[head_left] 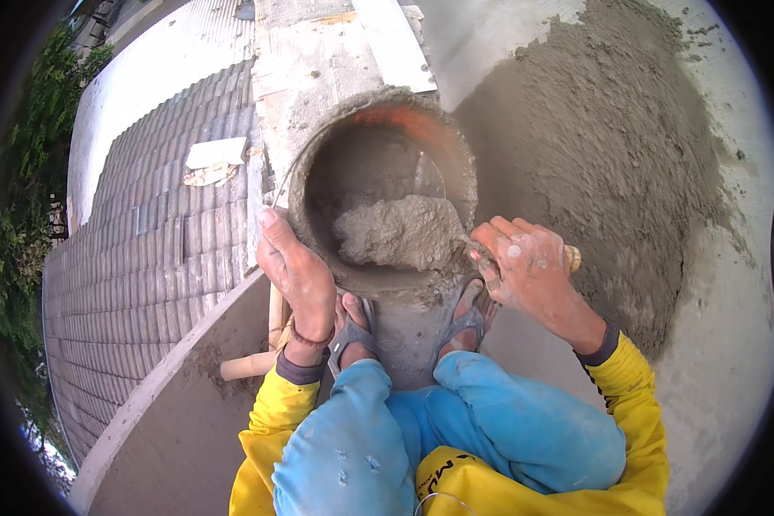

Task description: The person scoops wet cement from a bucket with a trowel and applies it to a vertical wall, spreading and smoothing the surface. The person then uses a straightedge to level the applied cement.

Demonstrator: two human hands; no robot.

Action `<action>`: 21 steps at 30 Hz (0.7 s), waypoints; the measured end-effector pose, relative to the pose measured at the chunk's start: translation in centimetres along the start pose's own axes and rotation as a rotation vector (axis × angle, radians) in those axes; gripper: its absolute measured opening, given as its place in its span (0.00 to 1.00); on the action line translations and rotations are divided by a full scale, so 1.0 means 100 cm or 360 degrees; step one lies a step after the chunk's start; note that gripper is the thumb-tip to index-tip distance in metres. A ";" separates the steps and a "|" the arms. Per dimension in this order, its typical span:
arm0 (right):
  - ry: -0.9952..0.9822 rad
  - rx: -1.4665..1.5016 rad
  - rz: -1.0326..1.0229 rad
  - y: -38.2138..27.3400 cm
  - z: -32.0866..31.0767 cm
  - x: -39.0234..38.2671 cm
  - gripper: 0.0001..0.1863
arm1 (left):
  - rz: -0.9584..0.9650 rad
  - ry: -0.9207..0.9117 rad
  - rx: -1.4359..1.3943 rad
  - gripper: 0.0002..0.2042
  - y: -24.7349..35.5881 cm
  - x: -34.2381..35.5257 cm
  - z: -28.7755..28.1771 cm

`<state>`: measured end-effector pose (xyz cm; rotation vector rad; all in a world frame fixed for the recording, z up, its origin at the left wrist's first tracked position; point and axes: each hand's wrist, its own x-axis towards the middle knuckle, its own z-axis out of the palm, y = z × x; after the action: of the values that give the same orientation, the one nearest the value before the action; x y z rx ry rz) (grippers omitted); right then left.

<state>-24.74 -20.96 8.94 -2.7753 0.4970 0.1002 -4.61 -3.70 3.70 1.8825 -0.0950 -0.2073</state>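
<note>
A round bucket (469, 159), its rim crusted with grey mortar and its inside partly orange, stands in front of my feet. My right hand (529, 262) is closed round the wooden handle of a trowel (573, 257) at the bucket's right side. Wet mortar (400, 232) is heaped over the trowel's blade, hiding most of it, inside the bucket near the close rim. My left hand (297, 271) is at the left of the rim, where the thin wire bucket handle (294, 168) runs to its fingertips. The other fingers are mostly hidden.
A large mound of wet mortar (611, 155) spreads over the floor at the right. On the left, a low wall (163, 378) borders a tiled roof (163, 206). A bamboo pole (248, 366) juts out by my left wrist. A pale board (393, 43) lies beyond the bucket.
</note>
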 end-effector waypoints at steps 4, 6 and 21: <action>0.0079 0.0052 0.0069 -0.003 -0.004 -0.006 0.10 | -0.0127 0.0125 -0.0152 0.29 -0.007 0.002 -0.002; 0.0058 0.0118 0.0098 -0.007 -0.006 -0.009 0.11 | -0.0211 -0.0014 -0.0289 0.30 -0.007 0.003 -0.008; -0.0465 0.2163 0.0043 0.017 -0.047 -0.109 0.15 | 0.0173 -0.0685 0.0589 0.33 -0.091 0.041 -0.071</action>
<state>-35.51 -20.45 14.23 -1.3945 0.3188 0.1107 0.38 5.12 -3.12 2.1633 -0.5596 -0.5484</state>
